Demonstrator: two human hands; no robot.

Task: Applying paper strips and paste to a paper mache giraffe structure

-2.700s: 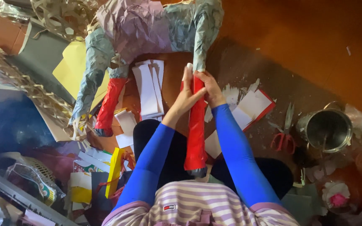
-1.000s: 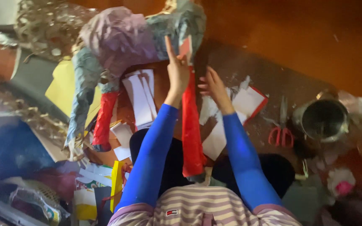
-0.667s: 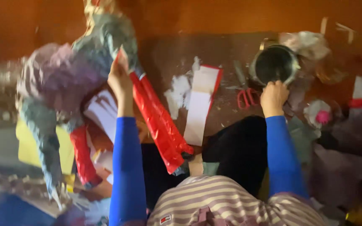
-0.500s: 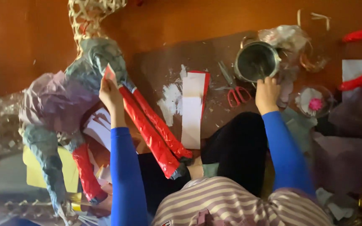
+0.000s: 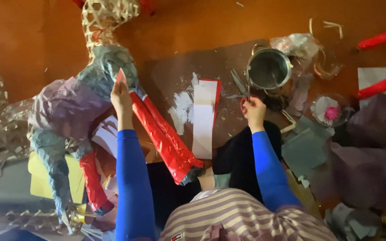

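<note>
A woven animal figure [image 5: 72, 107] covered in grey-green and purple paper lies at the left, its bare wicker neck [image 5: 108, 18] pointing up. One leg is wrapped in shiny red paper [image 5: 161, 138] and slants across my lap. My left hand [image 5: 121, 96] grips the top of this red leg where it meets the body. My right hand [image 5: 254, 111] is closed on the red handles of a pair of scissors [image 5: 240, 87], just below a round metal pot [image 5: 269, 69]. A white paper strip with a red edge [image 5: 204, 116] lies between my hands.
A second red-wrapped leg [image 5: 92, 183] and a yellow sheet [image 5: 41, 178] sit at the lower left. Grey and purple paper sheets [image 5: 362, 156] pile up at the right, with a pink paper flower [image 5: 329, 111] and red sticks [image 5: 380, 40]. Paper scraps dot the brown floor.
My right hand left the red leg and moved right to the scissors by the pot. My left hand stayed on the leg. The view swung to the right.
</note>
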